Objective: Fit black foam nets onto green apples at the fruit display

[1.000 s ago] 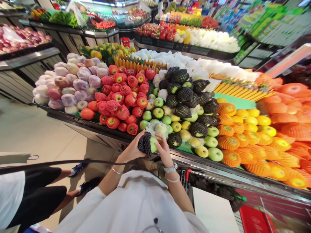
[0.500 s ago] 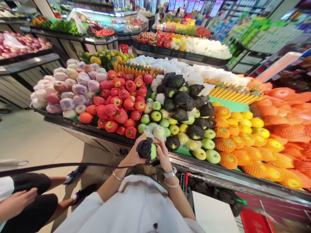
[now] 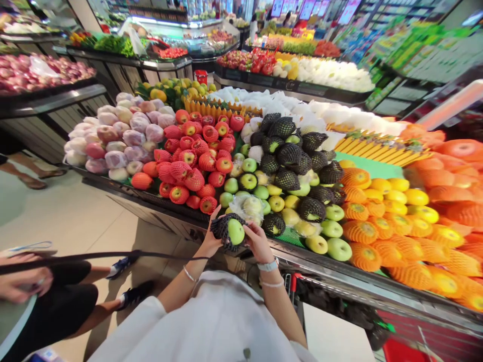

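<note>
Between my two hands is a green apple (image 3: 236,232), partly wrapped in a black foam net (image 3: 220,227). My left hand (image 3: 212,238) is closed around the netted left side. The fingers of my right hand (image 3: 258,239) grip the right edge, where net and apple meet. Bare green skin faces up and to the right. Just beyond my hands, a fruit in clear plastic wrap (image 3: 252,207) lies at the front of the stand. Green apples (image 3: 249,165) and fruit in black nets (image 3: 290,154) are heaped behind it.
Red-netted apples (image 3: 187,157) lie to the left, orange-netted fruit (image 3: 360,231) to the right. A metal rail (image 3: 302,254) edges the stand. Below right stands a shopping cart (image 3: 293,282) with a white box (image 3: 334,332). At lower left is another person's hand (image 3: 28,279); a dark strap (image 3: 113,255) crosses there.
The apple has turned in my hands, and more of its green skin shows above the black net. My view has shifted slightly left. The other person's hands have come up at the left.
</note>
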### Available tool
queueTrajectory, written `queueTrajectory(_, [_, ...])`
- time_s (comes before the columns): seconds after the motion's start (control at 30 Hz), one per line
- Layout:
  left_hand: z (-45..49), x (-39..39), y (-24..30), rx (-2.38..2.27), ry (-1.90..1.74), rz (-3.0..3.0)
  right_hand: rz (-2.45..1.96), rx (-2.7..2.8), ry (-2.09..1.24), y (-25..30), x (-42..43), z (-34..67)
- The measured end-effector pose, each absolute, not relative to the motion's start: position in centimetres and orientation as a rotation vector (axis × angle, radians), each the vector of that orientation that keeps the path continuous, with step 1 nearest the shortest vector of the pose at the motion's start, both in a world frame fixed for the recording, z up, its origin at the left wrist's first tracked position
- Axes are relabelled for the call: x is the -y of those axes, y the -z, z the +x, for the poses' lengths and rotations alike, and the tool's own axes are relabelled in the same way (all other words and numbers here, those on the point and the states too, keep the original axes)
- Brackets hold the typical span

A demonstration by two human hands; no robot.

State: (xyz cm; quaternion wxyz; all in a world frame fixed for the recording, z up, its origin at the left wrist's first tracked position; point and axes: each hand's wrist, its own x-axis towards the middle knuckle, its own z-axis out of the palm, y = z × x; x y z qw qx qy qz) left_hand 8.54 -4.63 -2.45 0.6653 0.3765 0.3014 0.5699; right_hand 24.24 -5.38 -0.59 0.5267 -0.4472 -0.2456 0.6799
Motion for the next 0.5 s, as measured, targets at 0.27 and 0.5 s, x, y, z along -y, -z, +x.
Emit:
queueTrajectory(0.27, [9.2, 4.6, 2.2, -0.702, -1.302, 0.599, -1.055, 0.666, -1.350, 0.6, 5.1, 24.8])
queueTrajectory(0.5, [9.9, 4.1, 0.9, -0.924, -1.403, 0.481, -1.093, 1.789, -0.710, 0.3, 5.9, 23.7])
